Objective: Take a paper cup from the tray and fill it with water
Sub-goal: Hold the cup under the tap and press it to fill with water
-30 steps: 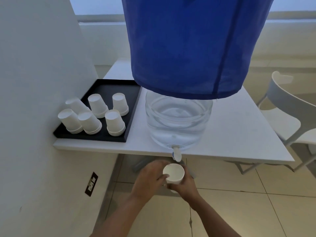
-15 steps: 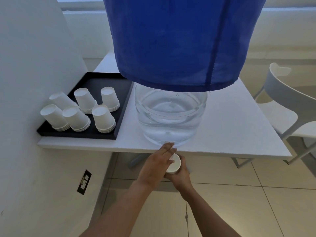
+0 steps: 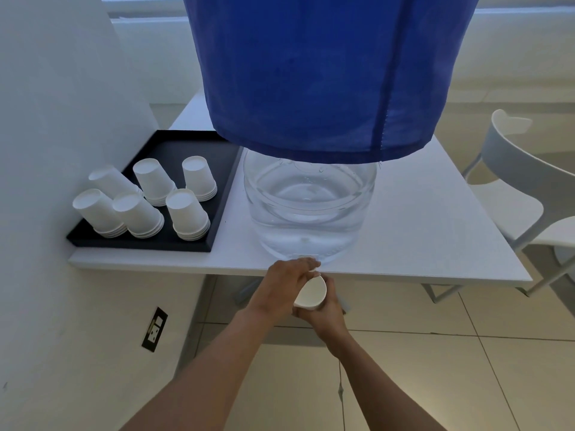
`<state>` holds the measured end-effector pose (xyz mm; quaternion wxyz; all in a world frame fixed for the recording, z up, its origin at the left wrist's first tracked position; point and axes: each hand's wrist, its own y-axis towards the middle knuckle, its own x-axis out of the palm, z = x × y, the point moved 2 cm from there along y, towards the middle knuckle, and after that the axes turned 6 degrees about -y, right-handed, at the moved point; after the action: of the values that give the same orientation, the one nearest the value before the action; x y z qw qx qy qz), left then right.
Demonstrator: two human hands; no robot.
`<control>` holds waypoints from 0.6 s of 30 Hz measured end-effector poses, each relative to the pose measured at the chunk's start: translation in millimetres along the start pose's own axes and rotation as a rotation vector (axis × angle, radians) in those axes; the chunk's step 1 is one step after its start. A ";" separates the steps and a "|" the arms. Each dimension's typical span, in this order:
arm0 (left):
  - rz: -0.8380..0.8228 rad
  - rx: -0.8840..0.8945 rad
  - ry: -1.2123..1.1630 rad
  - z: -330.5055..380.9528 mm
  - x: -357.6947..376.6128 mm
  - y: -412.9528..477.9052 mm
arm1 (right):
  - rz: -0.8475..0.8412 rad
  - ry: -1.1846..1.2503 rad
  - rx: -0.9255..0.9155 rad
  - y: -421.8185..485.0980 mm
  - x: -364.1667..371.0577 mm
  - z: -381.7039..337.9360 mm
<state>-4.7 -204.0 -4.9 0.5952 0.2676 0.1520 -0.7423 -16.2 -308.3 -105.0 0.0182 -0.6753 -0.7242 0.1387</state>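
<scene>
My right hand [image 3: 330, 313] is shut around a white paper cup [image 3: 311, 294] from below, holding it open-side up just under the table's front edge. My left hand [image 3: 284, 284] reaches over the cup, its fingers closed on the tap at the foot of the clear water jar [image 3: 308, 209]. The tap is almost wholly hidden by those fingers. I cannot tell whether water is running or what is in the cup. The black tray [image 3: 174, 147] lies left of the jar with several upside-down stacks of white cups [image 3: 186, 214].
A blue cloth [image 3: 320, 73] covers the jar's upper part and fills the top of the view. The white table [image 3: 420, 231] meets a white wall [image 3: 62, 119] on the left. A white chair [image 3: 513, 172] stands at the right. A wall socket [image 3: 154, 329] sits low on the left.
My left hand has left the cup and risen onto the tap, covering it. The right hand has lifted the cup closer under the table edge.
</scene>
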 end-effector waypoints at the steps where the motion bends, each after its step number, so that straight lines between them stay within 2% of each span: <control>1: 0.006 -0.014 -0.001 0.1 -1.1 1.8 | 0.001 -0.003 -0.003 0.2 0.3 0.2; 18: 0.020 -0.091 0.048 -2.0 -4.4 13.8 | 0.024 -0.020 -0.038 2.1 -1.0 6.7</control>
<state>9.7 -202.8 -2.6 0.6105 0.2595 0.1970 -0.7219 -15.5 -310.3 -111.7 -0.0037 -0.6826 -0.7188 0.1320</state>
